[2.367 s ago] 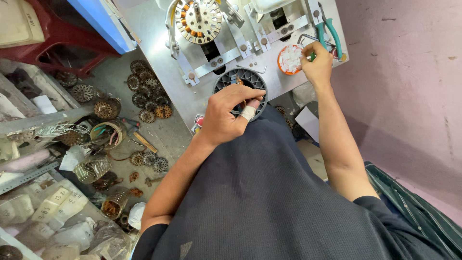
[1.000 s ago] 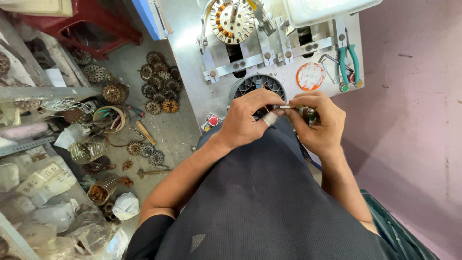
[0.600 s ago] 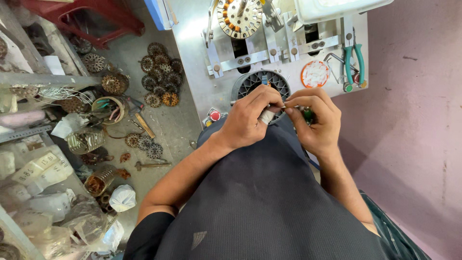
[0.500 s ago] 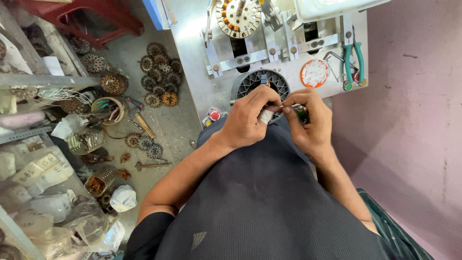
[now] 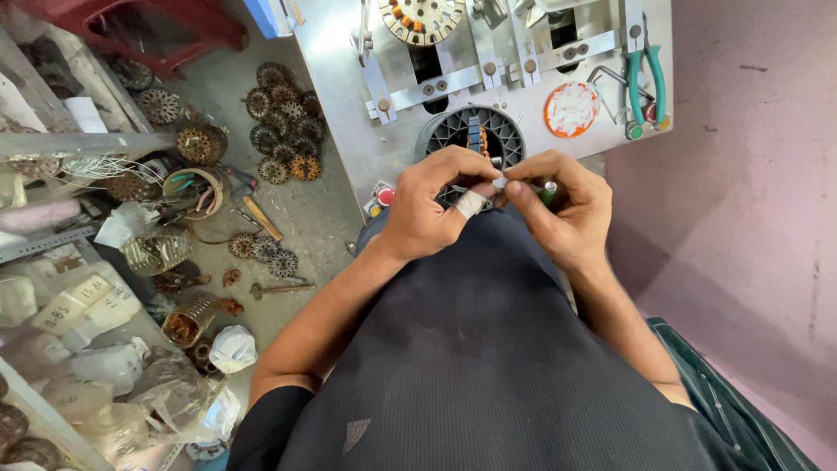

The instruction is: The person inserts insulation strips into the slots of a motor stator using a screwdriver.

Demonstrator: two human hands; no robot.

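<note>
My left hand (image 5: 436, 205) and my right hand (image 5: 562, 205) meet in front of my chest, over the near edge of a metal workbench (image 5: 349, 78). Their fingertips pinch a small grey part (image 5: 499, 184) between them. One finger of the left hand is wrapped in white tape. A green-tipped tool (image 5: 549, 188) sticks out of my right fist. Just behind the hands a round black stator housing (image 5: 471, 131) sits in the bench.
Green-handled pliers (image 5: 647, 83) and a round orange-rimmed tin (image 5: 571, 109) lie on the bench at right. A wound stator (image 5: 423, 17) stands at the back. Rusty stator cores (image 5: 279, 113) litter the floor at left, beside shelves of bagged parts (image 5: 78, 349). A pink wall rises at right.
My right hand came back from the orange-rimmed tin and joined the left hand at the small part. The view has shifted slightly and the hands stay together.
</note>
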